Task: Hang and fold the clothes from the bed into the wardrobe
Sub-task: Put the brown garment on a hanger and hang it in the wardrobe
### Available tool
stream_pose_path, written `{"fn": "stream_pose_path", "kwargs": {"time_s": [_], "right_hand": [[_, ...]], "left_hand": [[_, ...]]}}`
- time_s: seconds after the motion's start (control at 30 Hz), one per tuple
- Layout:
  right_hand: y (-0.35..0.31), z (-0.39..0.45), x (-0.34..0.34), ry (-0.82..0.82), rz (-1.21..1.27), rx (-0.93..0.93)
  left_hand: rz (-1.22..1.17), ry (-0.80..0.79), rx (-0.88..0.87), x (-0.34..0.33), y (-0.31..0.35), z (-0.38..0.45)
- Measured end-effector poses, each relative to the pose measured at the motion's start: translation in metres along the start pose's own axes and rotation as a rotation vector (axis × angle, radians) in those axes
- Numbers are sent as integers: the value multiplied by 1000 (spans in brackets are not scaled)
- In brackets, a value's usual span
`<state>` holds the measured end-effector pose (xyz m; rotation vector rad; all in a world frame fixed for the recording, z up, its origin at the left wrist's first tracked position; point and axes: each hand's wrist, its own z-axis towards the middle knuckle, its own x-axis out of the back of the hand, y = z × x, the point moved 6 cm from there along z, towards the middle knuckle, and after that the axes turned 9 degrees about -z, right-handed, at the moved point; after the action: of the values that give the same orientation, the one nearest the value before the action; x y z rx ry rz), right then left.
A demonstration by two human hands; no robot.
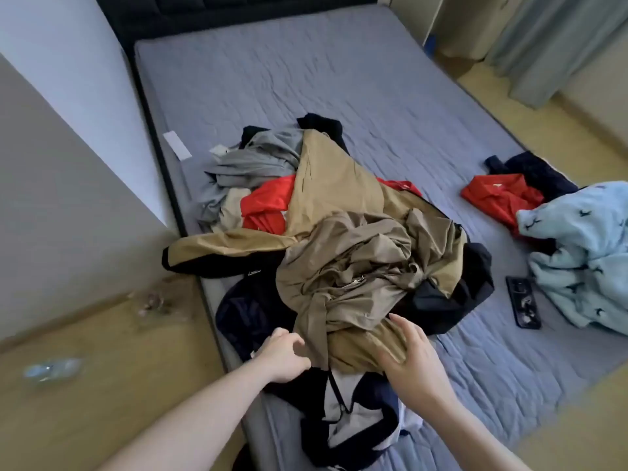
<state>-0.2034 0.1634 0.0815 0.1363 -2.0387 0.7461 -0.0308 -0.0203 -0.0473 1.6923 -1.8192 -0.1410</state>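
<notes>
Hands (289,356) (413,360) grip khaki garment (350,277); no legible labels.

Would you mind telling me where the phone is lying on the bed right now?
In the head view, the phone lies flat on the bed sheet at the right, beside the light blue patterned garment and right of the big clothes pile.

dark phone (523,302), grey curtain (557,45), wooden floor (102,385)
</notes>
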Motion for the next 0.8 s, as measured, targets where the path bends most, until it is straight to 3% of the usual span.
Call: {"fn": "stream_pose_path", "kwargs": {"time_s": [0.3,0.43,0.6,0.8], "right_hand": [[72,31,-66,-76,-6,-61],[80,24,-76,-100,2,-89],[57,6,-56,-118,-9,-89],[0,-36,4,-133,77,-64]], "left_hand": [[-170,-68,100,-76,1,104],[-268,96,112,-71,-2,112],[-509,436,-79,-11,9,47],[-640,494,-387,84,66,-99]]}}
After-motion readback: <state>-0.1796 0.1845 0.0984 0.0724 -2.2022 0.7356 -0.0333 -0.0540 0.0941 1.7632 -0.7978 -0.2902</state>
